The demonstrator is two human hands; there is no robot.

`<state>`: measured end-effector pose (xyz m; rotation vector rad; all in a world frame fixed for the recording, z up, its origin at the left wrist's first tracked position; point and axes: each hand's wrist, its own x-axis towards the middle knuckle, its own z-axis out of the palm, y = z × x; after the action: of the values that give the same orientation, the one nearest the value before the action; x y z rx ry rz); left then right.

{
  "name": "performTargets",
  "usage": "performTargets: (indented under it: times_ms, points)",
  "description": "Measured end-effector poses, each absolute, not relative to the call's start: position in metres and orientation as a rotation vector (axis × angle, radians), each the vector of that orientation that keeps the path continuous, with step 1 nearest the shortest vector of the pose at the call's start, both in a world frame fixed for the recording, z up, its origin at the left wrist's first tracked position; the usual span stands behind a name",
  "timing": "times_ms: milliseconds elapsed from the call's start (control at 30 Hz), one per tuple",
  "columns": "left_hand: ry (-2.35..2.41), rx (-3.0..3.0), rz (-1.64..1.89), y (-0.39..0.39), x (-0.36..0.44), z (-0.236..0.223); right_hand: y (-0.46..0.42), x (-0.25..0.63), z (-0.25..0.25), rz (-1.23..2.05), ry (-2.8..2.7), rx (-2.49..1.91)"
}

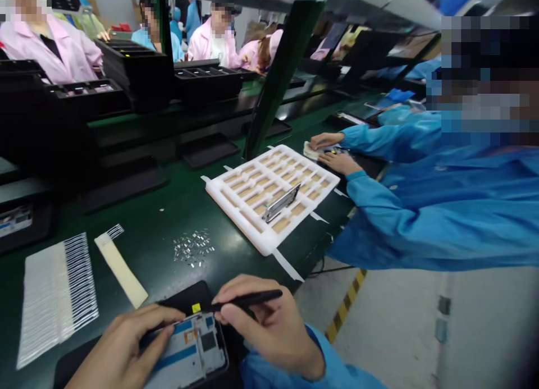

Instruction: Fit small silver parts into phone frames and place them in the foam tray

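Note:
A grey metal phone frame with blue strips and a small orange flex piece lies in a black tray at the bottom centre. My left hand grips its upper left edge, thumb on the face and fingers along the far side. In my right hand is a slim black tool that looks like tweezers, pinched between thumb and fingers. Its tip is at the frame's top edge, beside a yellow square. Whether the tip holds a small part cannot be made out.
Small metal pieces lie scattered ahead. At left are a striped sheet stack and a cream strip. A white slotted foam tray holds one upright phone frame. A co-worker's hands work at right; a green post slants beyond.

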<state>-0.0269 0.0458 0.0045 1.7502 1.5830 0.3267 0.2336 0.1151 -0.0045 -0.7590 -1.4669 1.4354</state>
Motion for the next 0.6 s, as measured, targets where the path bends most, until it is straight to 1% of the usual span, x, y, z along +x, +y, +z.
performTargets:
  times_ms: [100,267,433,600]
  points:
    - [1.555,1.627,0.291,0.053,-0.017,0.006,0.106,0.228,-0.007,1.443,-1.587,-0.746]
    - [1.552,1.593,0.281,0.048,-0.015,0.003,0.103,0.217,-0.017,1.418,-1.723,-0.798]
    - [1.564,1.607,0.305,0.049,-0.014,0.003,0.103,0.215,-0.021,1.396,-1.744,-0.847]
    - [1.575,1.581,0.251,0.049,-0.013,0.005,0.102,0.215,-0.023,1.415,-1.709,-0.861]
